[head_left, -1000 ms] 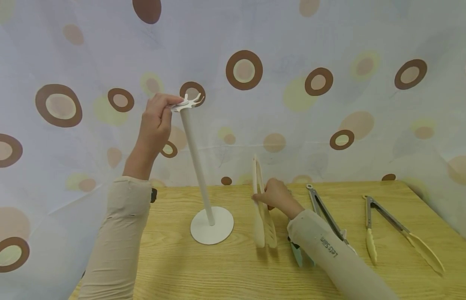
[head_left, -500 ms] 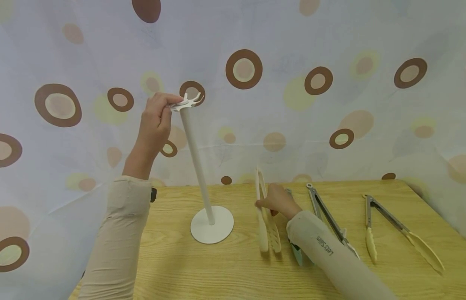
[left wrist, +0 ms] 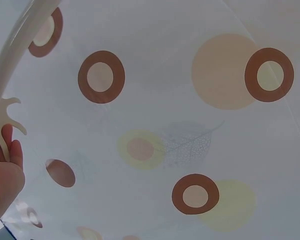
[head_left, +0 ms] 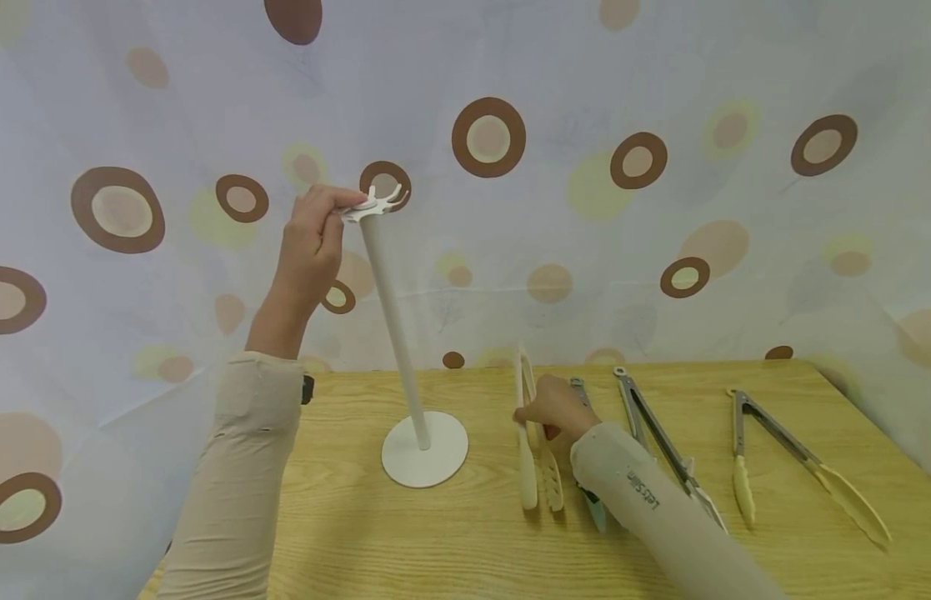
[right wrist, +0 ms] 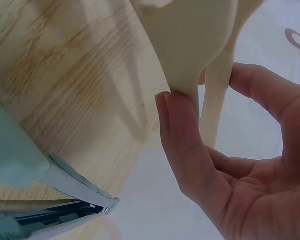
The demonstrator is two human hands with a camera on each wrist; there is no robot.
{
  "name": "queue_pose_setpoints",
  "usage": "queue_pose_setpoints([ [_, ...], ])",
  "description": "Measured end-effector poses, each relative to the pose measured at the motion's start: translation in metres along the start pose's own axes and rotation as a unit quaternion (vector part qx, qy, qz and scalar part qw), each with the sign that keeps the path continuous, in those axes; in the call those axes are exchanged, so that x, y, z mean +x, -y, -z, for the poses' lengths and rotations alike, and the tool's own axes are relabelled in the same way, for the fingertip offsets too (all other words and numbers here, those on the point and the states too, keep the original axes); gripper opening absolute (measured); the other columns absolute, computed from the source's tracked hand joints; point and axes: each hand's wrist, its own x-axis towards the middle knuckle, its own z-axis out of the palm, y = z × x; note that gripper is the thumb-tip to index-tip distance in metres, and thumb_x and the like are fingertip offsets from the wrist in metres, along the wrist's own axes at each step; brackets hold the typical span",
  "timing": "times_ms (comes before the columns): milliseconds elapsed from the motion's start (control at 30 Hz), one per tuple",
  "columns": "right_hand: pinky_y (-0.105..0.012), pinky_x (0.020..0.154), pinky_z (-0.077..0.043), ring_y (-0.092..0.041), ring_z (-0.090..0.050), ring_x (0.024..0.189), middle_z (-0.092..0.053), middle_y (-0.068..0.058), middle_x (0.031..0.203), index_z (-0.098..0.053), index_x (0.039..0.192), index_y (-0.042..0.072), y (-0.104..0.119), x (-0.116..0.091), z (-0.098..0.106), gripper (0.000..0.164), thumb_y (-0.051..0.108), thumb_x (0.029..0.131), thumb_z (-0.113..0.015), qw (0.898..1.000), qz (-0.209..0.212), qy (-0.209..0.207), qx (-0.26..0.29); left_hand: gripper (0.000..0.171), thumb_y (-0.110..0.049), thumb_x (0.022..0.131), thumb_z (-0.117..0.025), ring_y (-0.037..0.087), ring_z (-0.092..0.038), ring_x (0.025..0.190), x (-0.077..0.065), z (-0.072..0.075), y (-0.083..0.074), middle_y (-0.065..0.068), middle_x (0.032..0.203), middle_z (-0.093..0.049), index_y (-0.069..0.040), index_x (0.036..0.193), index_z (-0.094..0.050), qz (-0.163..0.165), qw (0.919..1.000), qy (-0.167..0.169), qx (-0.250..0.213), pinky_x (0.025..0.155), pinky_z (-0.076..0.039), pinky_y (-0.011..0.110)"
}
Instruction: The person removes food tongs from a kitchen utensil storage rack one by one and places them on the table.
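Note:
A white stand [head_left: 393, 321] with a round base [head_left: 427, 468] stands upright. In the head view my left hand [head_left: 303, 242] pinches the hooked ring [head_left: 381, 205] at its top; the left wrist view catches only the fingers beside a hook [left wrist: 12, 127]. To the right of the base, my right hand [head_left: 558, 407] grips cream-coloured tongs [head_left: 528, 479] between thumb and fingers. Their two arms are slightly apart, heads pointing down near the table. Seen from the right wrist, the thumb and fingers press the tongs' two arms [right wrist: 195, 45] from opposite sides.
Teal-headed tongs [head_left: 598, 512] lie just right of the right hand, partly under the forearm. Farther right are metal tongs [head_left: 663, 442] and yellow-headed tongs [head_left: 744, 492], both spread. A patterned curtain [head_left: 563, 217] hangs behind the wooden table [head_left: 405, 550].
My right hand has brought the cream tongs lower and slightly to the right, closer to the table. The left hand and the stand stay where they were.

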Motion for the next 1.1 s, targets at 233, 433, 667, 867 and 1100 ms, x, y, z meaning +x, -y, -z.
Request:
queue_pose_setpoints([
  [233, -0.031, 0.046, -0.05, -0.026, -0.064, 0.051, -0.062, -0.015, 0.057, -0.065, 0.074, -0.002, 0.0, 0.001, -0.004, 0.024, 0.019, 0.081, -0.075, 0.999, -0.023, 0.003, -0.047, 0.032, 0.005, 0.091, -0.037, 0.032, -0.053, 0.102, 0.0, 0.0, -0.001, 0.019, 0.108, -0.063, 0.004, 0.106, -0.064, -0.002, 1.0, 0.002, -0.001, 0.093, -0.031, 0.037],
  [433, -0.028, 0.041, -0.045, -0.023, -0.06, 0.045, -0.063, -0.019, 0.059, -0.066, 0.076, -0.004, -0.002, 0.003, -0.008, 0.024, 0.017, 0.082, -0.074, 0.998, -0.029, 0.016, -0.056, 0.031, 0.005, 0.091, -0.037, 0.033, -0.053, 0.102, 0.0, 0.001, -0.003, 0.019, 0.108, -0.063, 0.005, 0.106, -0.064, -0.001, 1.0, 0.003, -0.003, 0.092, -0.031, 0.037],
  [667, -0.03, 0.041, -0.048, -0.028, -0.063, 0.048, -0.064, -0.02, 0.063, -0.059, 0.099, -0.009, -0.006, 0.006, -0.011, 0.033, 0.016, 0.082, -0.073, 0.997, -0.036, 0.024, -0.056, 0.031, 0.005, 0.091, -0.037, 0.033, -0.053, 0.101, 0.0, 0.001, -0.003, 0.019, 0.107, -0.063, 0.005, 0.106, -0.064, -0.009, 0.9999, 0.004, -0.004, 0.091, -0.031, 0.037],
  [867, -0.032, 0.042, -0.049, -0.027, -0.062, 0.046, -0.065, -0.021, 0.065, -0.059, 0.101, -0.012, -0.006, 0.008, -0.012, 0.036, 0.015, 0.082, -0.073, 0.997, -0.042, 0.031, -0.049, 0.031, 0.004, 0.091, -0.037, 0.034, -0.053, 0.101, 0.0, 0.001, -0.002, 0.02, 0.106, -0.063, 0.005, 0.106, -0.064, -0.013, 0.9999, 0.002, -0.001, 0.091, -0.031, 0.038],
  [1100, -0.034, 0.045, -0.05, -0.03, -0.064, 0.051, -0.061, -0.019, 0.072, -0.058, 0.098, -0.007, -0.005, 0.008, -0.015, 0.031, 0.014, 0.081, -0.074, 0.997, -0.041, 0.027, -0.052, 0.032, 0.004, 0.091, -0.036, 0.033, -0.053, 0.1, 0.001, 0.001, -0.002, 0.019, 0.106, -0.063, 0.004, 0.105, -0.065, -0.01, 0.9999, 0.002, -0.003, 0.09, -0.031, 0.037],
])
